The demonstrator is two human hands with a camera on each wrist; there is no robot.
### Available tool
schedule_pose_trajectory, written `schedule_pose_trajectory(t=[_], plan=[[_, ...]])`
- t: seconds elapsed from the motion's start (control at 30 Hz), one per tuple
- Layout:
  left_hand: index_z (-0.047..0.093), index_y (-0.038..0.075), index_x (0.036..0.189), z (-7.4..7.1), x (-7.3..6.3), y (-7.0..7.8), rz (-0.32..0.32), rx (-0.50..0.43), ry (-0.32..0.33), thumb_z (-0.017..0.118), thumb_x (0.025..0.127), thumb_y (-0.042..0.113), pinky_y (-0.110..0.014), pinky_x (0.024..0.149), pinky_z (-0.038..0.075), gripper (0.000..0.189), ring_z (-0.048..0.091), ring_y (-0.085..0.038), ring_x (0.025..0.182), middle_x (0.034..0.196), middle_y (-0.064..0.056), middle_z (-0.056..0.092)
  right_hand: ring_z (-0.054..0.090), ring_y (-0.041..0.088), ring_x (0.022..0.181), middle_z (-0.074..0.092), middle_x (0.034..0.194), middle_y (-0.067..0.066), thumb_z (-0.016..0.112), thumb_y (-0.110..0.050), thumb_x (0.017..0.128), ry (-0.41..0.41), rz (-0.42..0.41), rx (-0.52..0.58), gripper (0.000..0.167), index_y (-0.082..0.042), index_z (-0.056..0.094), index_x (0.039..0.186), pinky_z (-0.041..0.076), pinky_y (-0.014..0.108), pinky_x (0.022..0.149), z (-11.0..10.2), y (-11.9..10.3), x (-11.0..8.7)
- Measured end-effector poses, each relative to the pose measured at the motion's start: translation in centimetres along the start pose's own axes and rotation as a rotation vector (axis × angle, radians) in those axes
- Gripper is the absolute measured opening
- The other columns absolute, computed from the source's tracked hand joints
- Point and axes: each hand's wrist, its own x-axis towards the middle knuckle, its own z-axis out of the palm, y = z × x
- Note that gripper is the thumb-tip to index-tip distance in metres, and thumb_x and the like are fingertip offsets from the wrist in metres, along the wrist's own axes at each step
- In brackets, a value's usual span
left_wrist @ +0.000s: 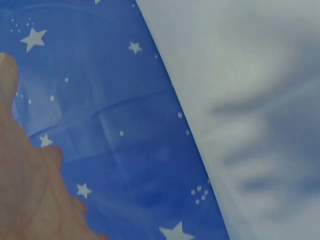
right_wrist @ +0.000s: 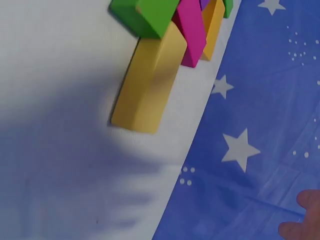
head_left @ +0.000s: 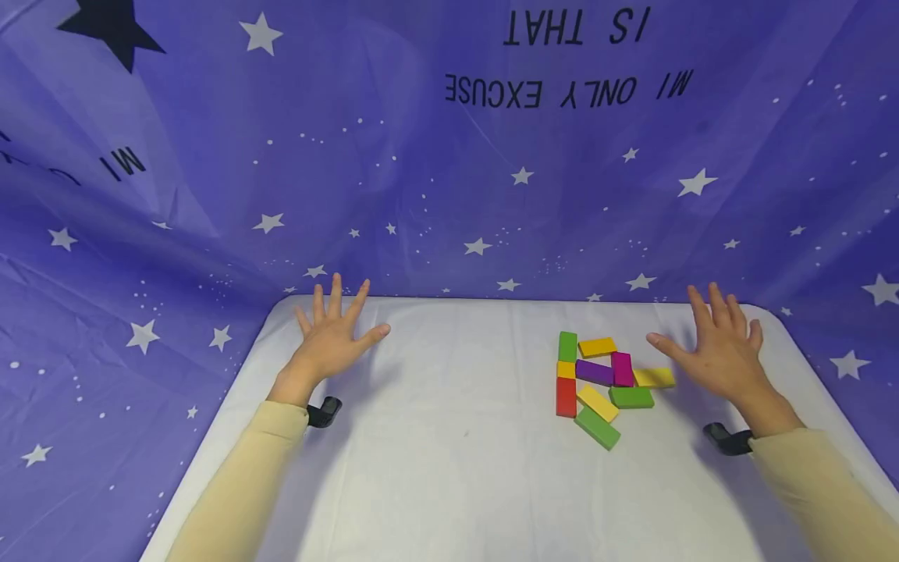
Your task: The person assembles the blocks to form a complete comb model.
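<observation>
My left hand (head_left: 328,343) hovers over the left part of the white table, fingers spread, holding nothing. On the other side, my right hand (head_left: 723,359) is also spread in the air and touches nothing. Nearest to it lies a yellow block (head_left: 655,378), which the right wrist view shows close up beside a green block (right_wrist: 145,15) and a magenta block (right_wrist: 191,32). The cluster also has a purple block (head_left: 595,372), a red block (head_left: 566,397), an orange block (head_left: 598,347) and several more green and yellow ones, lying flat.
A white cloth (head_left: 435,468) covers the table. Behind and beside it hangs a purple-blue curtain (head_left: 421,156) with stars and upside-down lettering. Dark wrist straps (head_left: 325,412) show at both sleeves.
</observation>
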Motion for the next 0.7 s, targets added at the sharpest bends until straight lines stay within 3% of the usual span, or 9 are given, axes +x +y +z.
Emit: schedule_pose_trajectory(t=[0.37, 0.7], plan=[[0.003, 0.033, 0.163, 2.8, 0.9, 2.7, 0.04, -0.038, 0.0, 0.035, 0.094, 0.077, -0.075, 0.109, -0.015, 0.088, -0.028, -0.042, 0.146, 0.165, -0.013, -0.023, 0.005, 0.057, 0.146, 0.006, 0.163, 0.031, 0.059, -0.061, 0.092, 0.011, -0.005, 0.064, 0.102, -0.003, 0.012, 0.161, 0.002, 0.08, 0.107, 1.9, -2.0, -0.1], [0.004, 0.034, 0.163, 5.8, 1.9, 6.2, 0.094, -0.095, -0.03, 0.035, 0.096, 0.075, -0.069, 0.113, -0.014, 0.084, -0.022, -0.04, 0.148, 0.166, -0.01, -0.02, 0.012, 0.06, 0.142, 0.011, 0.161, 0.033, 0.06, -0.056, 0.093, -0.007, -0.001, 0.113, 0.098, -0.001, 0.014, 0.16, 0.01, 0.081, 0.105, 3.3, -4.1, 0.1]])
